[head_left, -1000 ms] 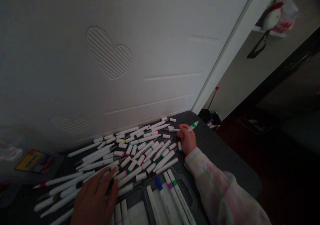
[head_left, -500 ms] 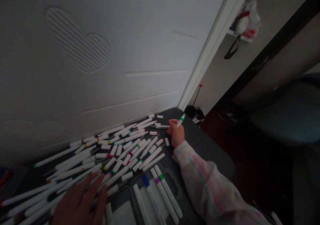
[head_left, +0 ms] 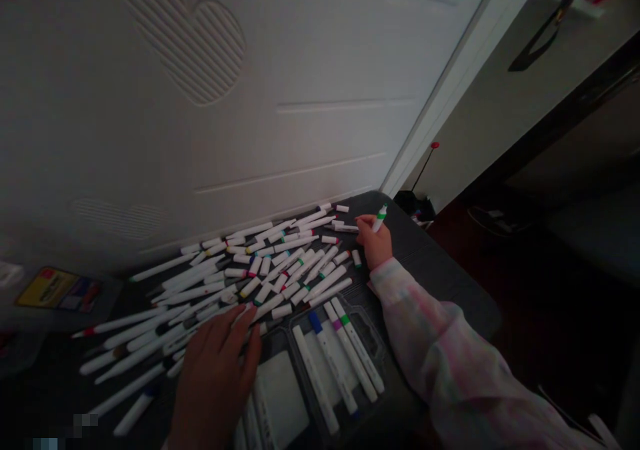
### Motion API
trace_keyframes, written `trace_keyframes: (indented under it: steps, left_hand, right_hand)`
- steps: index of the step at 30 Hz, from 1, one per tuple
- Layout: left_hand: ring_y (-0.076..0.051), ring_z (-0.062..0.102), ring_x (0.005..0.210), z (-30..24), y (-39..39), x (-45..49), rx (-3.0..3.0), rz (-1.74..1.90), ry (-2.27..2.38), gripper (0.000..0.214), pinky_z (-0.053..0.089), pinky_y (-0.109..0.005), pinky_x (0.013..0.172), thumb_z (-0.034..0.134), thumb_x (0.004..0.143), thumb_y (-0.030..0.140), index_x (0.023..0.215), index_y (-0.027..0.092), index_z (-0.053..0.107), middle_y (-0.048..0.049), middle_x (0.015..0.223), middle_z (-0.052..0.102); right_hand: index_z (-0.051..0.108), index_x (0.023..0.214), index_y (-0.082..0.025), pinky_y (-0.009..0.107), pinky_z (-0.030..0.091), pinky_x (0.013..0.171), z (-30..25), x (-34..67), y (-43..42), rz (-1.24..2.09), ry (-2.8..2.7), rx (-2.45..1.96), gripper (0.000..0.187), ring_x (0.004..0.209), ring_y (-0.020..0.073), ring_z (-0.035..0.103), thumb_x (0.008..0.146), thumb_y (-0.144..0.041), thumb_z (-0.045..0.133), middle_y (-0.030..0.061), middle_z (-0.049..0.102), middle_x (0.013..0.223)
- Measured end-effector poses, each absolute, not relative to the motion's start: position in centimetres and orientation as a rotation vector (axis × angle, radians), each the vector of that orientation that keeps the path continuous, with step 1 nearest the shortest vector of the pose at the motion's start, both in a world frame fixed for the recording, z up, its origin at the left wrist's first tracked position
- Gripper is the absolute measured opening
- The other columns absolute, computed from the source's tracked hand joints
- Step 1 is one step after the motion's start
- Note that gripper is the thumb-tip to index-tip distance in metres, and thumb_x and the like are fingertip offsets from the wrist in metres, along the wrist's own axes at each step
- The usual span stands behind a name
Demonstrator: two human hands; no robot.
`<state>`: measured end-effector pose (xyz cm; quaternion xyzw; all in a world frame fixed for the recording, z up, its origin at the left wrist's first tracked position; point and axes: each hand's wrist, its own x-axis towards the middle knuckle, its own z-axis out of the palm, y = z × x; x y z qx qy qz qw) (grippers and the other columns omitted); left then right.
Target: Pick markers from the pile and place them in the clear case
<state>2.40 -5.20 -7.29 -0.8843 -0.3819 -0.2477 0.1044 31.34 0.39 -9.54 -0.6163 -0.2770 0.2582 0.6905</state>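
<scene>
In the head view, my right hand [head_left: 376, 245] is closed round a white marker [head_left: 378, 223] with a green band, its green tip end pointing up. A white pen-like piece lies just left of those fingers, and a loose cap [head_left: 357, 258] lies below. My left hand [head_left: 217, 363] rests with fingers apart over the near edge of a spread of white markers [head_left: 320, 293] and caps. What lies beneath its fingers is hidden. Right of it is an open clear case [head_left: 373, 333], with several markers, including a blue-banded marker [head_left: 333, 363], lined up in one compartment.
A white panel [head_left: 310, 130] with heart reliefs stands behind the dark tabletop [head_left: 435, 290]. Plastic boxes, one with a yellow label [head_left: 47, 289], sit at the left. Beyond the right edge, a thin rod with a red knob [head_left: 435, 145] rises from dark items.
The view has shifted, so the table appears higher and farther right. My left hand has moved slightly right, toward the case. My right hand still holds the green-banded marker in the same spot.
</scene>
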Motion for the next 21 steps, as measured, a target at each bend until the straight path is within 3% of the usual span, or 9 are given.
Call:
trace_keyframes:
  steps: [21]
  left_hand:
    - [-0.021,0.051,0.090,-7.06,-5.76,2.89,-2.798,-0.504,-1.189,0.022,0.042,-0.037,0.079,0.048,0.079,0.020,0.099,0.015,0.057,-0.0047,0.096,0.062]
  right_hand:
    - [0.055,0.070,-0.016,0.022,0.028,0.042,-9.83,31.79,0.37,0.583,-0.624,-1.426,0.015,0.040,0.0052,0.034,0.061,-0.028,0.056,-0.0084,0.038,0.044]
